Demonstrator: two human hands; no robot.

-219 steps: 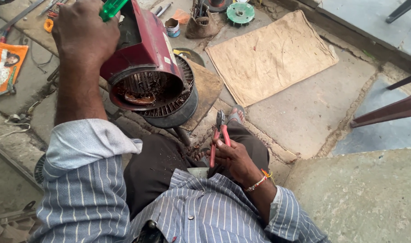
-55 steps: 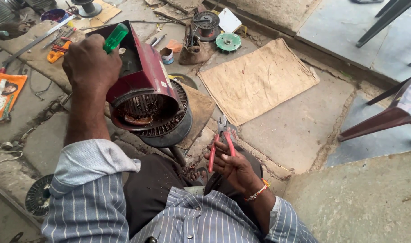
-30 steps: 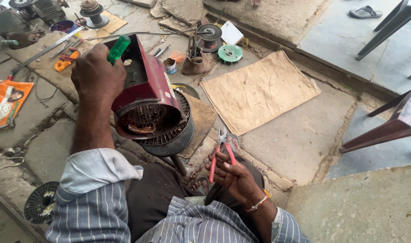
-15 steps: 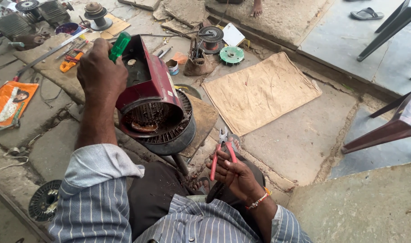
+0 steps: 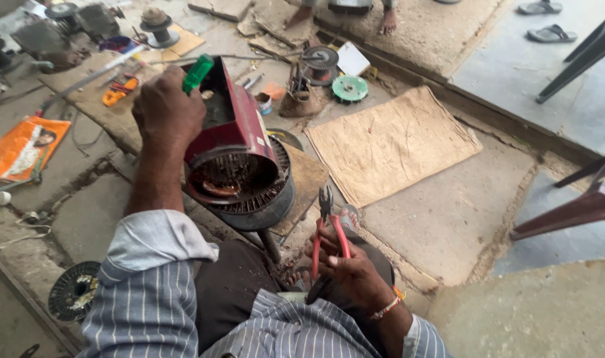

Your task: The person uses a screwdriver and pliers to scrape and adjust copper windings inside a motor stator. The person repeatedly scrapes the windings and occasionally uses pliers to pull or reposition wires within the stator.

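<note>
The left hand [image 5: 166,113] was up on top of the dark red motor housing [image 5: 233,142], its grip wrapped tight round a green-handled tool [image 5: 197,73] that poked out above the knuckles. The housing sat tilted toward the camera, open end facing near, copper windings visible inside, and it rested on a round dark metal part [image 5: 266,205] on a wooden board [image 5: 309,179] just in front of the person's knees.

Down near the lap, the right hand [image 5: 352,275] had its grip clamped on a pair of red-handled pliers [image 5: 325,229], nose pointing up and away, jaws together, well clear of the housing. A bracelet showed on that wrist.

To the right of the board lay a flat brown sack mat [image 5: 392,142] on the stone floor [image 5: 461,219]. Farther off stood a green disc [image 5: 350,88] and a small dark spool beside it. On the far left lay an orange printed sheet [image 5: 24,149], and at the near left a round wound stator [image 5: 73,298]. A second person's bare feet [image 5: 385,23] showed at the far edge.
</note>
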